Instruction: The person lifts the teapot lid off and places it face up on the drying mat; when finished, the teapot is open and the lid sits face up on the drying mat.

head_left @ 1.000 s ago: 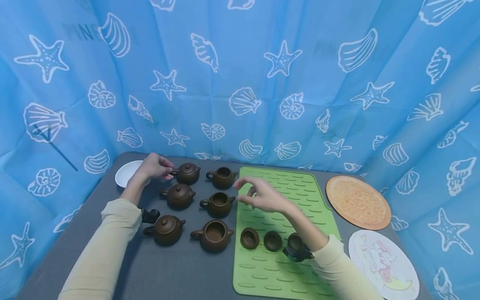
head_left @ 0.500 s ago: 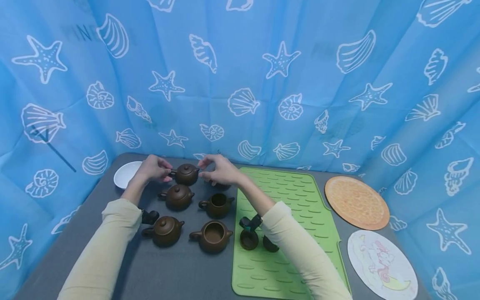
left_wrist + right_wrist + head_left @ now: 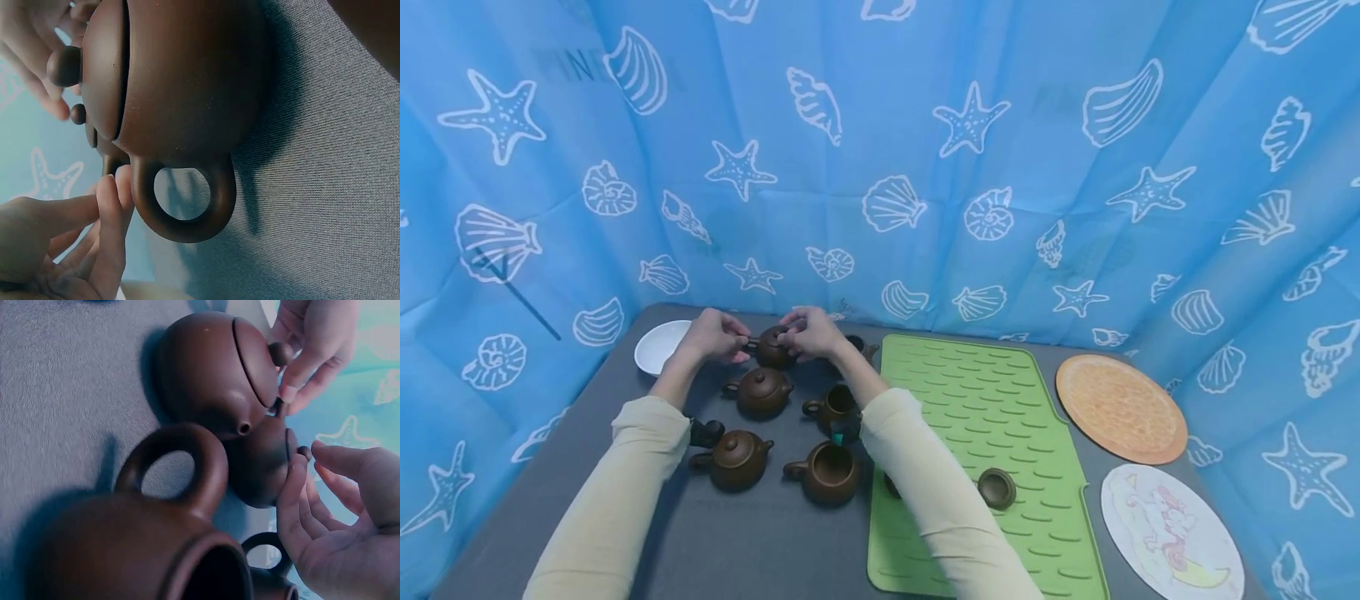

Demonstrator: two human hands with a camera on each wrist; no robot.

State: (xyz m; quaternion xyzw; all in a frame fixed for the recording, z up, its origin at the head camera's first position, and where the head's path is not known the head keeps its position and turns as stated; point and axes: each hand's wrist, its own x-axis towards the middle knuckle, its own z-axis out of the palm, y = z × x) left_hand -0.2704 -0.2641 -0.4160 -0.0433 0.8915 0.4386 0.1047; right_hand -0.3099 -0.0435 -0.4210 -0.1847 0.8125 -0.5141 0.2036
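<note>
At the far left of the table stands a dark brown lidded teapot. My left hand pinches its handle between thumb and fingers. From the other side my right hand reaches over the lid, with fingertips on both sides of its small knob. The lid sits on the pot. Nearer in the same column are two more lidded teapots, a middle one and a front one. To their right stand lidless pots: one in front, a middle one partly behind my wrist, and a far one mostly hidden.
A green ribbed mat lies to the right, with a small hollow brown round piece on it; my sleeve hides others. A white dish is at far left. Two round mats, one tan and one white, lie at right.
My right hand has moved left from over the green mat, past the far lidless pot, to the far teapot's lid. The left hand has stayed at the handle.
</note>
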